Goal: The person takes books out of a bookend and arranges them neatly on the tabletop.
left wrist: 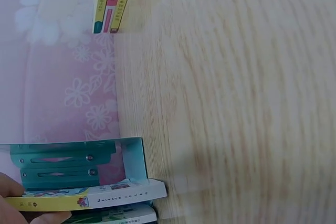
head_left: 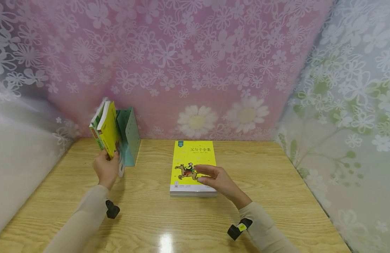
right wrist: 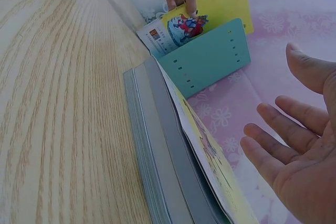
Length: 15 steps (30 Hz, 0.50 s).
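My left hand (head_left: 106,169) grips a thin yellow book (head_left: 110,128) by its lower spine edge. The book stands upright, tilted a little, beside a teal-green metal bookend (head_left: 133,135). A green-spined book (head_left: 95,130) stands against its left side. In the left wrist view, the held book's spine (left wrist: 100,199) lies over another book (left wrist: 118,214), and the fingers are partly cut off. My right hand (head_left: 221,182), fingers apart from the thumb, hovers over the right side of a yellow-covered book (head_left: 195,158) on a stack. The right wrist view shows this hand (right wrist: 299,145) holding nothing.
The stack (left wrist: 113,1) lies flat on the wooden table (head_left: 157,218), with yellow and pink spines facing the back. A pink floral curtain (head_left: 169,70) hangs behind the table. Pale floral sheeting (head_left: 350,123) closes off the right side.
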Available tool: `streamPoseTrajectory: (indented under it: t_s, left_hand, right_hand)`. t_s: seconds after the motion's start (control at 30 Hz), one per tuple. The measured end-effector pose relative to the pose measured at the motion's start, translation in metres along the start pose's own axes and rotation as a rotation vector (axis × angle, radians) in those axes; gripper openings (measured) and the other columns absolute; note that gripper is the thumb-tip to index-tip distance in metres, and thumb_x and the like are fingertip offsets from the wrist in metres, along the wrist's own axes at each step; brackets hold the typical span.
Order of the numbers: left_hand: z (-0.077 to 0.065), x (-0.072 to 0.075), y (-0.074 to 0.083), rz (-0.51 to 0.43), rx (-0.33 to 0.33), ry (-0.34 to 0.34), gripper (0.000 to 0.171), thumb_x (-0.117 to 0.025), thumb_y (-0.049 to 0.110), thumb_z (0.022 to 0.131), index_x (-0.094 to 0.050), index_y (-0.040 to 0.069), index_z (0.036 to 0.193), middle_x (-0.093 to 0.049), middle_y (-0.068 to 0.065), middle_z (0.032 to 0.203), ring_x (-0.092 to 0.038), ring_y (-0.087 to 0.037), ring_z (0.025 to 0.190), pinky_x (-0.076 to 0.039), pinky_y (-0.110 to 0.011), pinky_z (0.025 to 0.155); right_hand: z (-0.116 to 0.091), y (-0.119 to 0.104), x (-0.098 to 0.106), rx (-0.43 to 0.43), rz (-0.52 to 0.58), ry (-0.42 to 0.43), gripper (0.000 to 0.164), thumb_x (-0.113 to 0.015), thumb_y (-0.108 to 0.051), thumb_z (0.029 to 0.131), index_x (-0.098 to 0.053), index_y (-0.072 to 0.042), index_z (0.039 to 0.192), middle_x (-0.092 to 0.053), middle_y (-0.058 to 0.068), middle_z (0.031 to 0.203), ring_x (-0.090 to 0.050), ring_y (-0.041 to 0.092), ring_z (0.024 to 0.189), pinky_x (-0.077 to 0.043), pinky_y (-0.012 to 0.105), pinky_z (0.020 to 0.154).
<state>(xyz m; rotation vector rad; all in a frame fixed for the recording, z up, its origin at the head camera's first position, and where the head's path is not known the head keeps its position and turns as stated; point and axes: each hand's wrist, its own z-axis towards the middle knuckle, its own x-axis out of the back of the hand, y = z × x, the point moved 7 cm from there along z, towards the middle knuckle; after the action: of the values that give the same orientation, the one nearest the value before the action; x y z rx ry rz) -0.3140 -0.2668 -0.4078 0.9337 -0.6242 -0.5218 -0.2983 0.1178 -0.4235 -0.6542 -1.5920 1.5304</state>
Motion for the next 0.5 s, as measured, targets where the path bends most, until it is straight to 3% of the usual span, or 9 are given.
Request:
streamPoseTrajectory:
  t_s: [0.07, 0.17, 0.27, 0.4, 0.5]
  left_hand:
    - [-0.002, 0.002, 0.0, -0.013, 0.004, -0.011, 0.022, -0.065, 0.001, 0.087, -0.067, -0.009, 0.106, -0.069, -0.026, 0.099, -0.056, 0.002, 0.071, -0.039, -0.001, 0.058]
    - [-0.006, 0.006, 0.001, -0.027, 0.007, -0.027, 0.023, -0.065, 0.001, 0.087, -0.067, -0.009, 0.108, -0.069, -0.026, 0.102, -0.066, -0.012, 0.079, -0.04, 0.0, 0.061]
    - [-0.01, 0.011, 0.002, -0.036, 0.005, -0.046, 0.024, -0.065, 0.002, 0.088, -0.067, -0.009, 0.109, -0.069, -0.026, 0.102, -0.068, -0.013, 0.082, -0.041, 0.0, 0.062]
    - [-0.015, 0.018, 0.004, -0.057, -0.015, -0.06, 0.024, -0.065, 0.003, 0.088, -0.066, -0.011, 0.109, -0.068, -0.028, 0.101, -0.059, 0.009, 0.073, -0.042, -0.001, 0.061]
    - [-0.021, 0.023, 0.006, -0.066, -0.019, -0.072, 0.023, -0.064, 0.001, 0.089, -0.065, -0.012, 0.108, -0.068, -0.029, 0.099, -0.055, 0.015, 0.07, -0.042, -0.001, 0.06]
  right_hand:
    - [0.0, 0.0, 0.0, 0.004, -0.005, 0.0, 0.055, -0.064, -0.017, 0.093, -0.045, 0.002, 0.141, -0.044, 0.023, 0.144, -0.046, 0.042, 0.128, -0.049, 0.035, 0.096]
    - [0.0, 0.0, -0.001, 0.006, -0.01, -0.001, 0.054, -0.064, -0.017, 0.093, -0.045, 0.001, 0.141, -0.044, 0.023, 0.144, -0.044, 0.042, 0.129, -0.048, 0.037, 0.098]
    - [0.0, 0.0, -0.001, 0.003, -0.009, -0.001, 0.054, -0.064, -0.018, 0.093, -0.045, 0.001, 0.141, -0.044, 0.023, 0.144, -0.043, 0.042, 0.13, -0.048, 0.039, 0.099]
    - [0.0, -0.001, -0.002, 0.009, -0.003, -0.006, 0.054, -0.064, -0.017, 0.093, -0.045, 0.001, 0.141, -0.043, 0.023, 0.144, -0.042, 0.044, 0.13, -0.048, 0.039, 0.099]
    - [-0.001, -0.001, -0.003, 0.009, 0.001, -0.014, 0.054, -0.064, -0.018, 0.093, -0.046, 0.0, 0.14, -0.043, 0.024, 0.144, -0.042, 0.044, 0.13, -0.048, 0.037, 0.098]
